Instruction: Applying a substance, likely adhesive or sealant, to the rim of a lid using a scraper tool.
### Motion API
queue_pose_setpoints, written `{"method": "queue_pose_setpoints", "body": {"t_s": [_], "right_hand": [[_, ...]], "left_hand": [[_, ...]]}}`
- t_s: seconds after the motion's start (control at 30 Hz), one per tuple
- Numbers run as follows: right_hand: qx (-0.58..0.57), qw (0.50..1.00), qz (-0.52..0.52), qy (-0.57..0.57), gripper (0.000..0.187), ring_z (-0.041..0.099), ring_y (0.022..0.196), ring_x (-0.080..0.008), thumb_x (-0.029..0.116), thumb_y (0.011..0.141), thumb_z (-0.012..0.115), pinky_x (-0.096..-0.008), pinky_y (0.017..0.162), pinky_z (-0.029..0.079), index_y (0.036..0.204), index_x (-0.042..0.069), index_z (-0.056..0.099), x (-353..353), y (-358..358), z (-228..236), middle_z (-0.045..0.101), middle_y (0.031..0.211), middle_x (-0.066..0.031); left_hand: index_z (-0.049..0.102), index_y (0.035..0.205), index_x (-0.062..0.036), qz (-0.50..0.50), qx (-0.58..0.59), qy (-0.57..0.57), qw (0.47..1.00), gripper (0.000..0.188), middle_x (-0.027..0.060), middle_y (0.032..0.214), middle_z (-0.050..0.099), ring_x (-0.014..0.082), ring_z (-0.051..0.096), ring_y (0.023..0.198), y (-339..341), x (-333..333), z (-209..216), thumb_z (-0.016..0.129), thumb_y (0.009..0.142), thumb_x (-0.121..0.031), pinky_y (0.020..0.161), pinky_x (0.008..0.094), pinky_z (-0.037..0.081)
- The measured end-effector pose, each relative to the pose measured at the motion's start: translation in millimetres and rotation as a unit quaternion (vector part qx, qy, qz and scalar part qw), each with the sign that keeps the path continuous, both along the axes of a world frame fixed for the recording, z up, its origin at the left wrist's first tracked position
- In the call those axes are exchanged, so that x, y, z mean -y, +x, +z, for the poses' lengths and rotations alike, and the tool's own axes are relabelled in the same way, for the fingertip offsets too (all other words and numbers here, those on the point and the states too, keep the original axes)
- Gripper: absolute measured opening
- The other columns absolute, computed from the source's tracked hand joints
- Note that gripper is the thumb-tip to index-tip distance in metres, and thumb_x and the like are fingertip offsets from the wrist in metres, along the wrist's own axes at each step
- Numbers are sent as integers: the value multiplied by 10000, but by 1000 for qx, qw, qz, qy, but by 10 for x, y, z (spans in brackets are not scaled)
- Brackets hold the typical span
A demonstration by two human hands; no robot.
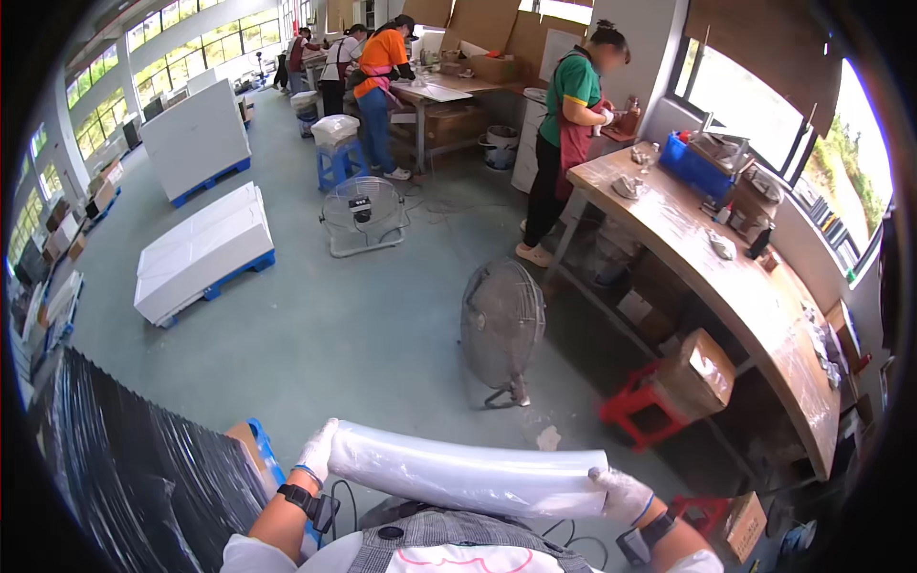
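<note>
A long, whitish, glossy roll of plastic film [468, 468] lies crosswise in front of my body, and I cannot make out what is inside it. White-gloved, my left hand [318, 449] is closed on its left end. At the opposite end, my right hand [626, 495], also gloved, grips the edge with its fingers bent over the top. Dark bands with small boxes are strapped on both wrists.
Ahead stand a grey floor fan [503, 329] and a second fan [363, 215]. A long workbench [707, 229] runs along the right, with a red stool [642, 406] beside it. Black-wrapped stock [143, 468] is at left; white panels [205, 253] lie on a pallet. Several people work farther off.
</note>
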State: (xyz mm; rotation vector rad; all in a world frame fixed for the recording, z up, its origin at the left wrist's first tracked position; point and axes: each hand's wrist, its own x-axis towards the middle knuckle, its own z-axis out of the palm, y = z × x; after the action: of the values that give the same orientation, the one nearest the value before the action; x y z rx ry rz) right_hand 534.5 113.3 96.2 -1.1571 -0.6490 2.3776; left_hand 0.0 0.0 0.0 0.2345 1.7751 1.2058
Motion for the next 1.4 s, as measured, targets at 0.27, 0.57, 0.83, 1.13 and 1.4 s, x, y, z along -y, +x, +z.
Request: {"method": "queue_pose_setpoints", "body": {"t_s": [0.27,0.57,0.83,1.13,1.4], "right_hand": [[-26,995,95,-9,504,602,1097,-229,160,898,664,-409,969,498,1338,26,459,-4192,-2744,476,594,1229,-113],[62,998,8,27,436,656,920,-209,135,867,670,-334,750,563,1254,-13,536,-7900,-6015,1703,647,1089,-125],[125,990,-17,67,488,637,936,-192,199,861,686,-313,801,526,1265,-33,542,-11572,-7507,1970,651,1096,-118],[168,964,76,193,509,640,916,-182,281,834,729,-313,816,510,1231,-10,600,-17171,-8379,2305,675,1068,-117],[180,975,20,129,515,628,1001,-201,181,815,725,-334,908,492,1262,-24,572,-21280,-9240,2665,652,1130,-111]], "left_hand": [[506,1320,22,113,49,50,991,647,148,1246,588,262,594,1105,-2492,-3495,502,607,907,-466,934,389,495],[518,1336,-5,12,64,-29,997,591,131,1294,570,243,558,1168,-5924,-8082,1007,574,946,-445,1000,369,444],[423,1395,25,-92,85,-81,989,723,173,1372,513,286,512,1248,-7362,-12187,890,557,933,-514,1032,383,419],[499,1323,4,-20,97,-3,995,584,136,1282,577,270,579,1141,-8179,-17418,1499,560,955,-445,977,412,467],[557,1274,-28,-56,143,-30,988,518,102,1225,622,268,589,1126,-8862,-21734,1476,511,983,-454,960,432,481]]}}
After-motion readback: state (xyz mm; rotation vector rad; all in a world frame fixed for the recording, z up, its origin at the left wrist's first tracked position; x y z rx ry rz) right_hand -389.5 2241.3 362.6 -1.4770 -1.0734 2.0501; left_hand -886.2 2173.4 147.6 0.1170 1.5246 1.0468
